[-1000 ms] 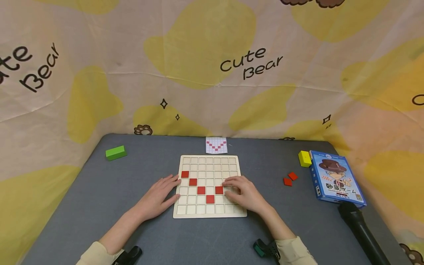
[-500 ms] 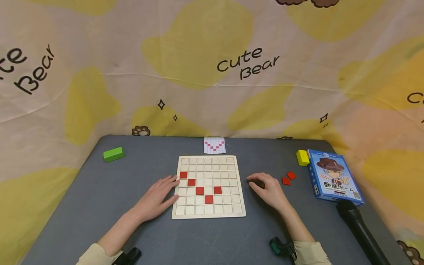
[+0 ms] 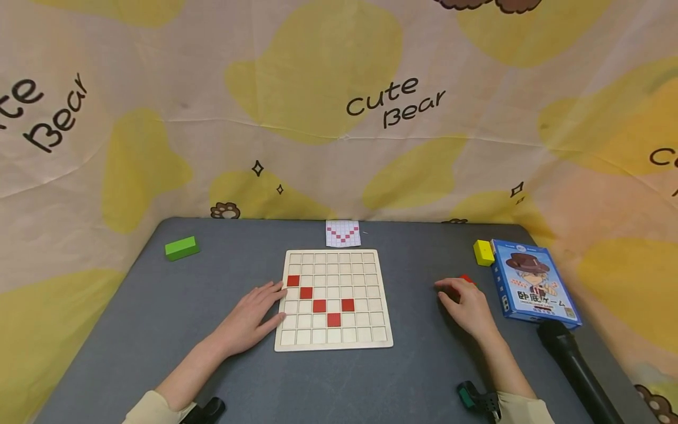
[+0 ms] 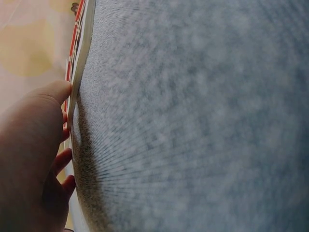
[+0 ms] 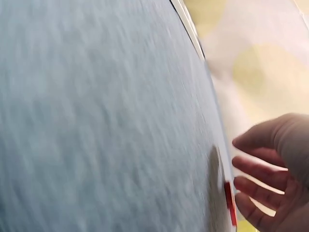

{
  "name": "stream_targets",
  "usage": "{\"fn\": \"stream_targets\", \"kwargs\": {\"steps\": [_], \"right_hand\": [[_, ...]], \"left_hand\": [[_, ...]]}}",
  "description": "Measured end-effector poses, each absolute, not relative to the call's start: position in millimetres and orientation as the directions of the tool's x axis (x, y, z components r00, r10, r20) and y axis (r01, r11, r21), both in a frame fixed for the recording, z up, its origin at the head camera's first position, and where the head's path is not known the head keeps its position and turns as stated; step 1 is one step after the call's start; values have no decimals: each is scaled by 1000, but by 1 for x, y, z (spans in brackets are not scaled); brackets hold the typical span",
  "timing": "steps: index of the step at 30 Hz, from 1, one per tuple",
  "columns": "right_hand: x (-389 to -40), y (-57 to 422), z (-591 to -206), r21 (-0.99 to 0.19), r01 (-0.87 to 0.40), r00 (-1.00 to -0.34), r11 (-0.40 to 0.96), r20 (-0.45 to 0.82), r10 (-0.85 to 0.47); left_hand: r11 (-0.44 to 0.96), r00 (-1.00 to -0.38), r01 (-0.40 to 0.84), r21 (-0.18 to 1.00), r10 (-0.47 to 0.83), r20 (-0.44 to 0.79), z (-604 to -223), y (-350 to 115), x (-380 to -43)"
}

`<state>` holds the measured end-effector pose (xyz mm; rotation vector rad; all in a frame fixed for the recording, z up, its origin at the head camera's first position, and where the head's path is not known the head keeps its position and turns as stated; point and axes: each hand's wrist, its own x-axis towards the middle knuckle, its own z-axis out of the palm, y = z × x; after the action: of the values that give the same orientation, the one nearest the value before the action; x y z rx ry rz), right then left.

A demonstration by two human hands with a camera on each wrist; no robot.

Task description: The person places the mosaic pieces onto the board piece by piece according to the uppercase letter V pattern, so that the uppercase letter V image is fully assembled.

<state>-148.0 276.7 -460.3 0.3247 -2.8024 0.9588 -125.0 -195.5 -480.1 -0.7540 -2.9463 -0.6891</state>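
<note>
A pale square grid board (image 3: 365,337) lies mid-table, with several red square tiles (image 3: 319,306) set in its cells. My left hand (image 3: 246,323) rests at the board's left edge, its fingertips and thumb touching the rim; the left wrist view shows the thumb (image 4: 58,91) against that rim. Over at the right, my right hand (image 3: 470,309) hovers by two loose red tiles, mostly covering them in the head view. In the right wrist view those tiles (image 5: 229,195) lie on the table just beside the parted, loosely bent fingers, which hold nothing.
Behind the board is a small card (image 3: 342,234) with a red V pattern on a grid. A green block (image 3: 182,248) lies back left. At the right are a yellow block (image 3: 484,252), a blue game box (image 3: 536,282) and a black microphone (image 3: 574,371).
My right hand has left the board and moved right to the loose red tiles, leaving a red tile in the cell where its fingertips were. The left hand stays at the board's edge.
</note>
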Motion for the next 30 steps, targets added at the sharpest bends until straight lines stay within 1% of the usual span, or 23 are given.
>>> {"fn": "stream_targets", "kwargs": {"steps": [6, 11, 19, 30], "right_hand": [[-146, 294, -456, -537, -178, -982, 825, 151, -114], [-147, 299, -458, -518, -157, -986, 841, 138, -99], [-148, 297, -460, -567, -190, -980, 801, 160, -120], [-149, 297, -461, -565, -141, -989, 813, 119, -89]], "left_hand": [[787, -882, 464, 406, 452, 132, -481, -195, -125], [787, -881, 466, 404, 453, 136, -481, -196, -125], [785, -878, 472, 401, 458, 137, -481, -196, -125], [783, -879, 471, 407, 456, 142, -484, -197, -125]]}}
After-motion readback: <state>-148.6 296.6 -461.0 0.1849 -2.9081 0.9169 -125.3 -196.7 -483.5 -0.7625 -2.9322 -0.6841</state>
